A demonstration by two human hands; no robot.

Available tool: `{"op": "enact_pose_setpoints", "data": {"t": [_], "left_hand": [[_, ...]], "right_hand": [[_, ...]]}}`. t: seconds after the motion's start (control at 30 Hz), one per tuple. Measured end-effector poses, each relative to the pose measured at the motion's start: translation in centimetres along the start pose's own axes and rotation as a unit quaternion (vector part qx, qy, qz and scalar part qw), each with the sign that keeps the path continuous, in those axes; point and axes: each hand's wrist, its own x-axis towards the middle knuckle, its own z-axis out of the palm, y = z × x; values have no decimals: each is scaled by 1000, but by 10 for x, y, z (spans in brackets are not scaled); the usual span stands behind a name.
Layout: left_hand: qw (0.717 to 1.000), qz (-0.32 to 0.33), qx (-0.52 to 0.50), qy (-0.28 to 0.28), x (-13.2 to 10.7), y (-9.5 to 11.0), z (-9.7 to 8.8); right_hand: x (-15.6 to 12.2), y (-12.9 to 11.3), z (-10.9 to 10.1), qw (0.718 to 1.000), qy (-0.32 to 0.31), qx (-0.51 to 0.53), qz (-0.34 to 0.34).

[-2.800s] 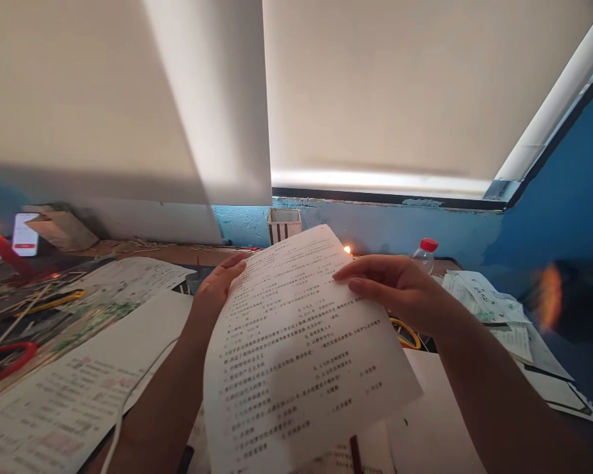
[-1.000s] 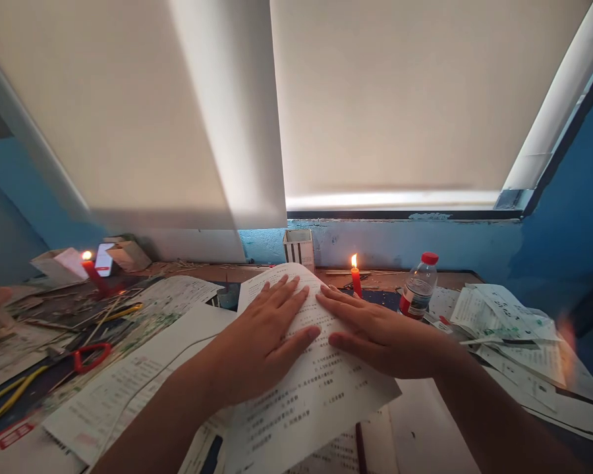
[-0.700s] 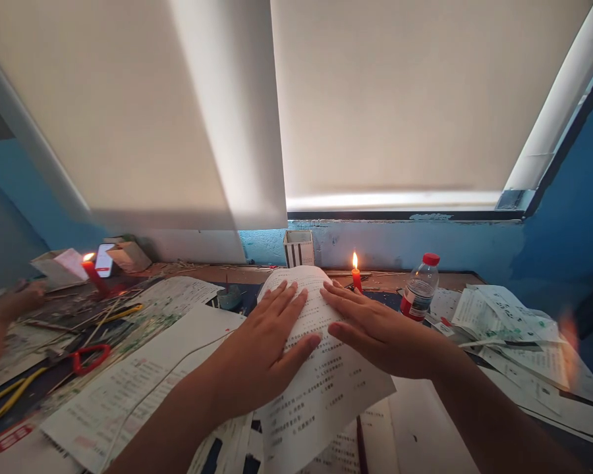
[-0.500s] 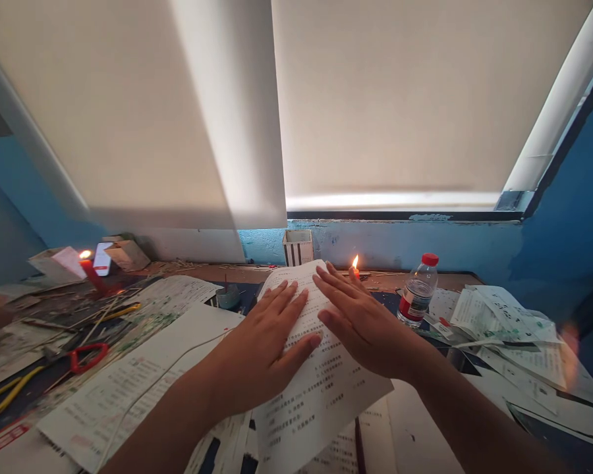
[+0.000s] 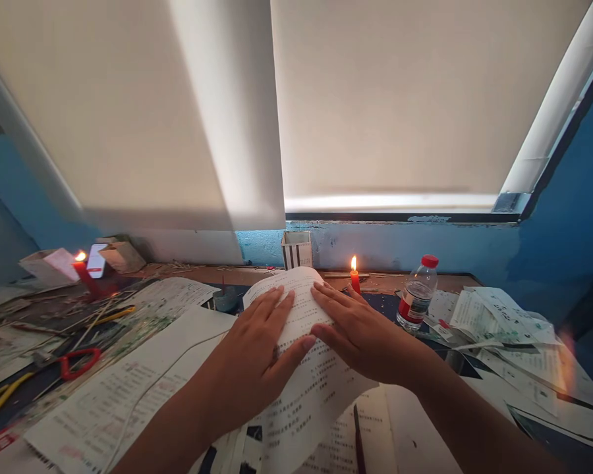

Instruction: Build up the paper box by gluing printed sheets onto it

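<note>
A printed sheet of paper curves up in the middle of the desk, its far end bowed and its near end hanging toward me. My left hand lies on the sheet's left side, fingers stretched out and pointing away. On the right side rests my right hand, its fingers also extended flat on the paper. Both thumbs point inward and come close together over the print. Whatever lies beneath the bowed part is hidden. Behind my right hand burns a red candle.
A water bottle with a red cap stands right of the candle. At the back is a small striped box. Another lit candle, red-handled scissors and yellow-handled pliers are on the left. Loose papers cover the right.
Both hands have lowered slightly and come closer at the thumbs. The sheet bends more, and its far end has dropped, leaving more of the candle behind visible.
</note>
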Motion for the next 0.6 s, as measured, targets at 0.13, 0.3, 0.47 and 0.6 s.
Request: {"op": "enact_pose_setpoints", "data": {"t": [0.13, 0.3, 0.47, 0.6], "left_hand": [[1000, 9, -1, 10, 0, -1, 0], [1000, 14, -15, 22, -3, -2, 1], [984, 67, -105, 126, -9, -15, -3], [943, 77, -221, 235, -21, -32, -1]], "right_hand": [[1, 0, 1, 1000, 0, -4, -4], [0, 3, 0, 1000, 2, -2, -19], [-8, 11, -16, 998, 62, 4, -12], [-19, 23, -34, 997, 76, -10, -18]]}}
